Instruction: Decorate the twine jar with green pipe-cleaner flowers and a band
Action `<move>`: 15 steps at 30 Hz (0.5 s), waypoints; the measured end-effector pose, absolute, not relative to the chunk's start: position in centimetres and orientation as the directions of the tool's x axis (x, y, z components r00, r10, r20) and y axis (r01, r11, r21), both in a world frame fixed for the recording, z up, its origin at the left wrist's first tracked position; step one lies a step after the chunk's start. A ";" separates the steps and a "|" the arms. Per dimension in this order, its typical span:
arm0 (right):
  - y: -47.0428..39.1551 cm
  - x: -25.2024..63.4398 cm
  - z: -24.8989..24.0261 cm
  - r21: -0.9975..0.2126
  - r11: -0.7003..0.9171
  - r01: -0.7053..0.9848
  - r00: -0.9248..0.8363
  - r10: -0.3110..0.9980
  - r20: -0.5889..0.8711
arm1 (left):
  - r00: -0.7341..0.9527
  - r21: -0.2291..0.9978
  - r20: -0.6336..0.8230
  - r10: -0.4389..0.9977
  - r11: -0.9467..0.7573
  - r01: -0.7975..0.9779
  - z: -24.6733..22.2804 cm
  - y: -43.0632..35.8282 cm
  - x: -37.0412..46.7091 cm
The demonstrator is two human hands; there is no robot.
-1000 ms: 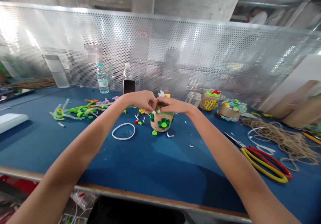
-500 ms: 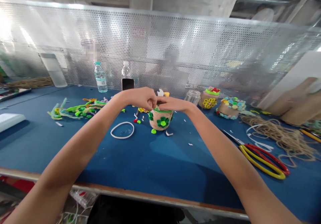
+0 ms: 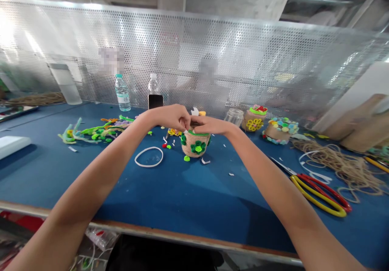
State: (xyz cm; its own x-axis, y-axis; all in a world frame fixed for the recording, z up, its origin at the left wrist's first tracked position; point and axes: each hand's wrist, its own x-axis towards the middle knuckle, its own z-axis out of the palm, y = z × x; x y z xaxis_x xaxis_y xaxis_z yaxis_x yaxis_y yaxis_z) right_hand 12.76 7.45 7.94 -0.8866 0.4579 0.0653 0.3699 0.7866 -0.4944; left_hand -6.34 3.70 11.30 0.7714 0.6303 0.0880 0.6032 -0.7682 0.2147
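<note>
A jar (image 3: pixel 191 148) wrapped in tan twine stands upright on the blue table, with dark green pipe-cleaner flowers on its side and a bright green band around its rim. My left hand (image 3: pixel 175 117) is closed at the left of the rim, fingertips pinched; a small white bit shows there, too small to name. Over the rim from the right curves my right hand (image 3: pixel 211 124), its fingers gripping the jar's top. The hands hide most of the opening. A light green pompom (image 3: pixel 186 158) lies at the jar's base.
Left of the jar lie a white ring (image 3: pixel 148 166) and pipe cleaners (image 3: pixel 99 132). Red-and-yellow-handled scissors (image 3: pixel 322 194) and loose twine (image 3: pixel 340 157) lie at right. Decorated jars (image 3: pixel 254 119), a glass jar (image 3: pixel 233 117), a phone (image 3: pixel 155 101) and a water bottle (image 3: pixel 122 94) stand behind.
Both hands stay at the jar's rim with hardly any movement. A small white bit now shows by my left fingertips. The whole view has shifted very slightly.
</note>
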 end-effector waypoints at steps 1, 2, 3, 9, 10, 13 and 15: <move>7.5 12.7 7.9 -0.501 0.783 0.369 -0.885 0.460 0.068 | 0.770 0.223 0.067 0.634 -0.762 0.608 11.2 3.8 -6.3; 7.5 12.7 7.9 -0.507 0.780 0.367 -0.884 0.462 0.070 | 0.765 0.229 0.051 0.642 -0.753 0.616 11.1 3.8 -6.3; 7.6 12.7 7.8 -0.509 0.780 0.364 -0.885 0.460 0.071 | 0.759 0.234 0.037 0.651 -0.744 0.626 11.0 3.9 -6.3; 7.7 12.5 7.6 -0.516 0.785 0.343 -0.888 0.450 0.093 | 0.707 0.276 0.050 0.706 -0.690 0.669 10.2 4.7 -6.4; 7.7 12.6 7.6 -0.518 0.786 0.337 -0.888 0.448 0.101 | 0.693 0.266 0.065 0.718 -0.682 0.681 10.2 4.8 -6.4; 7.7 12.6 7.6 -0.513 0.795 0.322 -0.889 0.440 0.123 | 0.650 0.204 0.112 0.752 -0.658 0.725 9.9 5.1 -6.4; 7.6 12.7 7.7 -0.473 0.816 0.332 -0.894 0.432 0.117 | 0.629 0.168 0.143 0.764 -0.645 0.745 9.8 5.3 -6.4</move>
State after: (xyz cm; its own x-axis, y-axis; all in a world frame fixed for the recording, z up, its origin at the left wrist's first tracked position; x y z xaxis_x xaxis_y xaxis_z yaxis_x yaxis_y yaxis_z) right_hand 12.69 7.59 7.74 -0.8943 0.4319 0.1169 0.3322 0.8160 -0.4731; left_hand -6.42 5.25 9.75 0.6294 0.7638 0.1430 0.7452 -0.6454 0.1677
